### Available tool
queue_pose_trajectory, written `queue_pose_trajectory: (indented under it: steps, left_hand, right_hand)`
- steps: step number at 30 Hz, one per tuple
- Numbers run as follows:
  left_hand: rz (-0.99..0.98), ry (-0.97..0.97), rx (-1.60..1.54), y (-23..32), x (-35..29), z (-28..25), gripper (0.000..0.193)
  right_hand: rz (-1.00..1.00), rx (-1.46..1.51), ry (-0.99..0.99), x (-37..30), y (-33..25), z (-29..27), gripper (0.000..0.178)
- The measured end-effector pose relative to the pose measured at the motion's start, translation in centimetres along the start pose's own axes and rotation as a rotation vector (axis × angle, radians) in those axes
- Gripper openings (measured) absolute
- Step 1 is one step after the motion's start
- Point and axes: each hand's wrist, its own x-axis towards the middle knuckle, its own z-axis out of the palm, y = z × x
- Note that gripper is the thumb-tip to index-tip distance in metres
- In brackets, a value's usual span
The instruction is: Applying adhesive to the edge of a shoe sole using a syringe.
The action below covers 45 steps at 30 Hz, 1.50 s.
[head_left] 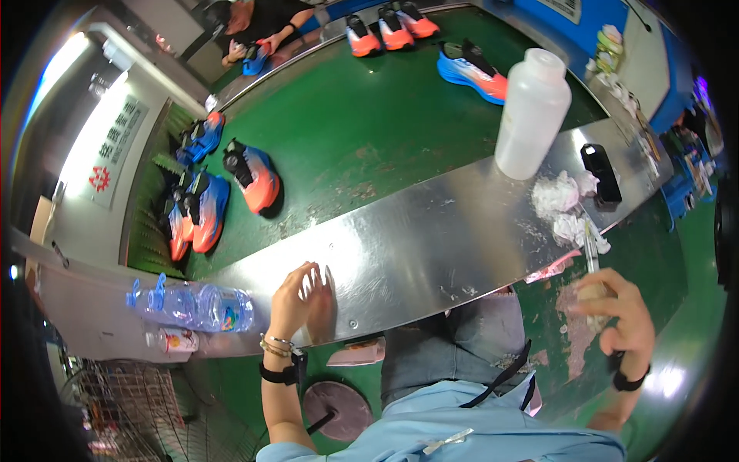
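My left hand [295, 299] rests its fingertips on the shiny metal ledge [400, 242], fingers stretched out and apart, with nothing in them. Off the ledge's front edge at the right, my right hand [627, 316] curls its fingers round a tan, rounded thing [593, 304] that I cannot name exactly. Just above it juts a slim silvery piece [591, 250]; whether the two are joined is unclear. Close by lie crumpled white wads [556, 196] and a black oblong object [602, 173]. A large white plastic bottle [533, 115] stands upright on the ledge.
Beyond the ledge, a green belt carries an orange-and-black sneaker [252, 179], several more at left, and a blue-orange sneaker [473, 71]. Clear bottles [196, 306] lie at left. Across the belt, another person's hands hold a blue shoe [254, 60]. A round stool [337, 412] stands below.
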Motion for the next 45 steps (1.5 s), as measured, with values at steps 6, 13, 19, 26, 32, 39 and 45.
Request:
queue_pose_trajectory:
  steps: [6, 13, 19, 26, 32, 39, 45]
  left_hand:
    - [0.192, -0.073, 0.189, 0.1, -1.8, 2.3, 0.043]
    - [0.120, -0.109, 0.252, 1.6, -3.9, 2.3, 0.052]
    - [0.078, 0.003, 0.248, 2.0, -4.0, 2.9, 0.048]
    - [0.089, 0.119, 0.229, 2.2, -3.9, 3.5, 0.044]
    - [0.023, 0.147, 0.198, 2.5, -3.7, 4.0, 0.041]
    - [-0.010, 0.138, 0.162, 3.4, -3.4, 3.2, 0.039]
    - [0.009, 0.138, 0.164, 2.8, -3.2, 3.7, 0.040]
  right_hand:
    - [-0.423, 1.025, 0.654, 2.6, 2.8, 7.2, 0.071]
    - [-0.374, 0.875, 0.600, 6.7, 2.8, 7.5, 0.064]
    - [-0.109, 0.063, 0.607, 7.1, 4.6, 9.3, 0.041]
    - [-0.077, 0.178, 0.583, 6.9, 8.2, 11.2, 0.036]
    - [-0.020, 0.148, 0.628, 9.1, 9.1, 10.2, 0.033]
    - [0.006, -0.126, 0.553, 9.8, 8.3, 11.1, 0.033]
    - [0.063, -0.079, 0.586, 9.9, 8.4, 11.1, 0.033]
